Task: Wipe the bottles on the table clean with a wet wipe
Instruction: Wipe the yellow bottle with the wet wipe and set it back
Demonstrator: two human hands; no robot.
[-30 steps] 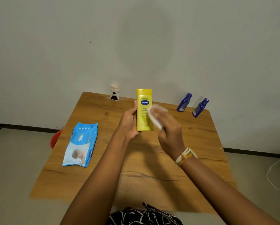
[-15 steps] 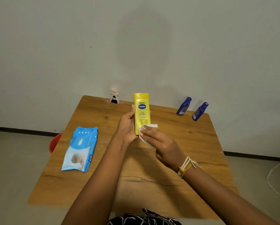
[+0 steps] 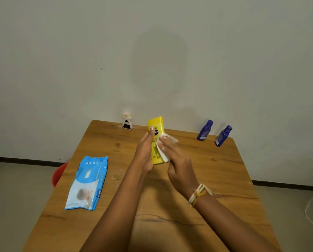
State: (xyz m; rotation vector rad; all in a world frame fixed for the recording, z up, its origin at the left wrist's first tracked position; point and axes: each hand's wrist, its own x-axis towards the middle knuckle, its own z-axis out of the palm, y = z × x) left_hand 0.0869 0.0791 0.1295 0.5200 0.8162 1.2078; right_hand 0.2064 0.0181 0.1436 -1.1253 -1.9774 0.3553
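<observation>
My left hand [image 3: 144, 151] grips the yellow bottle [image 3: 156, 128] from its left side, fingers curled behind it and thumb laid up its front; my right hand [image 3: 177, 161] presses a folded wet wipe [image 3: 163, 151] flat against the bottle's front, fingers fairly straight over the cloth; the bottle stands upright above the middle of the tabletop [image 3: 197, 171]; at 11 o'clock from it, by the far edge, sits a small white jar [image 3: 127, 121]; at 2 o'clock two blue bottles [image 3: 204, 130] lean near the wall; at 8 o'clock the blue wipes pack [image 3: 87, 182] lies flat; a red object [image 3: 58, 174] peeks past the left edge.
</observation>
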